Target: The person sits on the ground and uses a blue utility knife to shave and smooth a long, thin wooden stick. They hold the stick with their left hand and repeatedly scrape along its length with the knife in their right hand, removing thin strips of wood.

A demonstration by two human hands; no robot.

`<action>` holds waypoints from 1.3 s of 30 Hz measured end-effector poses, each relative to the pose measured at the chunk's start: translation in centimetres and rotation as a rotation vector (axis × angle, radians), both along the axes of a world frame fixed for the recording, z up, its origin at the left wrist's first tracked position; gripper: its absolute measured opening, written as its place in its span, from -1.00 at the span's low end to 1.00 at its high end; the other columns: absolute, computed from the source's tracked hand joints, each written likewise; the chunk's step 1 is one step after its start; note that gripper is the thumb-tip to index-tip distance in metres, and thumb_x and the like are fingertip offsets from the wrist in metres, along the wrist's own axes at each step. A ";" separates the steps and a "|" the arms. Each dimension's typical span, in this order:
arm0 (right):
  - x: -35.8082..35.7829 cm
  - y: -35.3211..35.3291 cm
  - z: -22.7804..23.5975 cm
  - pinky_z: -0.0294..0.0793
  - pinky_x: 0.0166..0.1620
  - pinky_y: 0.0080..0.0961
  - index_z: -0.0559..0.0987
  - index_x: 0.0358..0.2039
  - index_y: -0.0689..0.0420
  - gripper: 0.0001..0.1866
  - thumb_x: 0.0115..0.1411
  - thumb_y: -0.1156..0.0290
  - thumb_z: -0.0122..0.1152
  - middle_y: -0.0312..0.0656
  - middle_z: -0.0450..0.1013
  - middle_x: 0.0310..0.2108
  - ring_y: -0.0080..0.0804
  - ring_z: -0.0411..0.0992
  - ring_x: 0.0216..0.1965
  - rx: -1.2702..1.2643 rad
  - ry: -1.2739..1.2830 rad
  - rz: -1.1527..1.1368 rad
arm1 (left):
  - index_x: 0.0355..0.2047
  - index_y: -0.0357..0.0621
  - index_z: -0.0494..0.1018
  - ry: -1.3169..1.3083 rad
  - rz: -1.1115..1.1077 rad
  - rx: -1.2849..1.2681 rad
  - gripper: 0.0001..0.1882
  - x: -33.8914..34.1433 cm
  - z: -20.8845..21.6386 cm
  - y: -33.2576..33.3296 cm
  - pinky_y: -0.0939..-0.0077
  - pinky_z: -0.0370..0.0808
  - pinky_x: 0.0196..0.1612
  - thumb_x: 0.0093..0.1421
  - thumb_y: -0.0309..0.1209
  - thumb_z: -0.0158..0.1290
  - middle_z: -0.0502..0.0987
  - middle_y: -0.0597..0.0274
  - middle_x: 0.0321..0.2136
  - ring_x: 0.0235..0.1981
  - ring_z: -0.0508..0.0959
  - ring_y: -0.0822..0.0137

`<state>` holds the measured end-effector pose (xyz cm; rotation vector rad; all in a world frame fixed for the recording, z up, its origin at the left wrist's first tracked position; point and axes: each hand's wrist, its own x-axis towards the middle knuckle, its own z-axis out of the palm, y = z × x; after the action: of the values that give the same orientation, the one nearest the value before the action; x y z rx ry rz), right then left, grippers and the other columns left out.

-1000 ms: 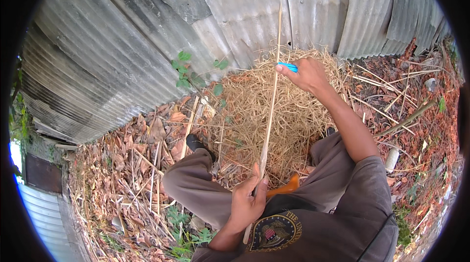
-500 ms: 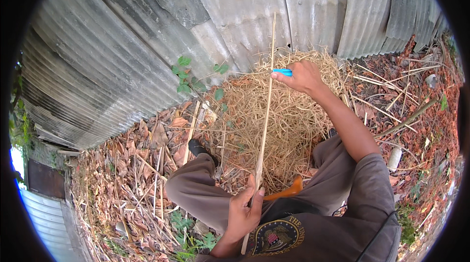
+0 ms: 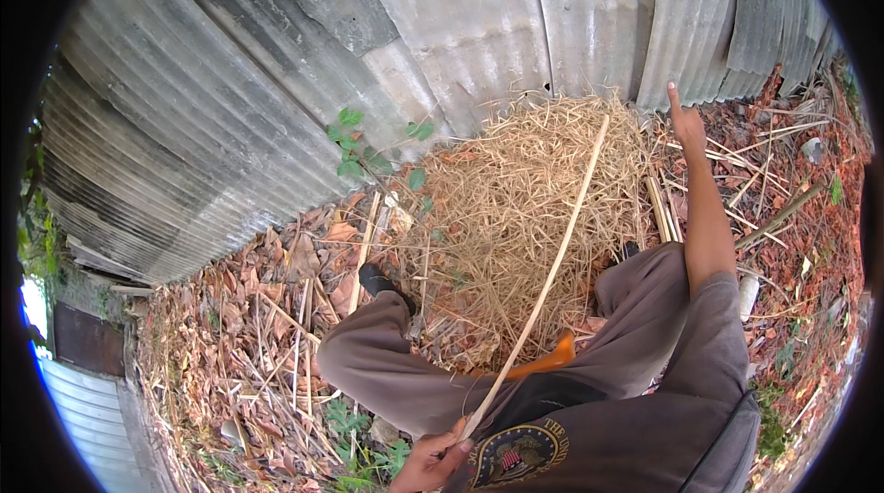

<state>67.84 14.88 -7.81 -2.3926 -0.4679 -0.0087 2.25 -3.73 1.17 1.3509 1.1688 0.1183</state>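
"Stick [image 3: 553, 281]: where is it?"
"Left grip [image 3: 431, 462] holds its near end at six o'clock; it slants toward one, over the straw [image 3: 488, 208]."
"Right grip [image 3: 689, 127]?"
"At two o'clock, one finger [image 3: 675, 98] outstretched; whether it holds anything, I cannot tell."

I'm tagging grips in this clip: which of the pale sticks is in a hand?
The long pale stick slanting across the straw pile, its lower end in the left hand; the other pale sticks lie on the ground.
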 end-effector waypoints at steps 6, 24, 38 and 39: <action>-7.9 2.0 5.1 0.40 -0.33 -0.16 0.53 -0.65 0.30 -0.01 0.00 -0.57 -0.27 0.08 0.44 -0.61 -0.12 0.46 -0.48 -0.072 0.035 0.496 | 0.20 -0.14 0.23 -0.356 0.309 0.171 -0.59 4.2 -4.0 4.0 0.74 0.24 -0.77 0.35 -0.44 -0.16 0.33 0.35 -0.67 -0.80 0.25 0.59; -22.5 3.0 5.9 0.34 -0.62 -0.30 0.49 -0.84 0.11 -0.07 -0.05 -0.62 -0.26 -0.23 0.25 -0.89 -0.30 0.38 -0.74 -0.088 -0.162 0.980 | 0.06 -0.37 0.38 -0.303 0.129 0.595 -0.65 13.3 -2.4 9.6 0.79 0.25 -0.46 0.26 -0.57 -0.04 0.40 0.46 -0.45 -0.49 0.26 0.71; -21.5 3.4 7.6 0.22 -0.68 -0.34 0.51 -0.80 0.11 -0.08 -0.06 -0.61 -0.21 -0.23 0.26 -0.90 -0.34 0.31 -0.80 -0.040 -0.415 0.844 | 0.16 -0.41 0.23 -0.256 0.054 0.546 -0.51 13.8 -0.7 7.3 0.82 0.26 -0.47 0.20 -0.64 -0.04 0.37 0.43 -0.44 -0.49 0.30 0.69; -18.7 3.6 8.0 0.24 -0.67 -0.31 0.51 -0.79 0.12 -0.08 -0.04 -0.60 -0.23 -0.21 0.27 -0.89 -0.31 0.33 -0.79 -0.026 -0.385 0.765 | 0.16 -0.40 0.24 -0.307 0.056 0.523 -0.52 13.8 -1.1 6.4 0.81 0.26 -0.47 0.20 -0.64 -0.05 0.37 0.43 -0.45 -0.49 0.29 0.69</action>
<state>49.10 18.49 0.22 -2.0889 -1.5368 -0.1216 16.04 2.72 0.07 1.6796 0.9458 0.6866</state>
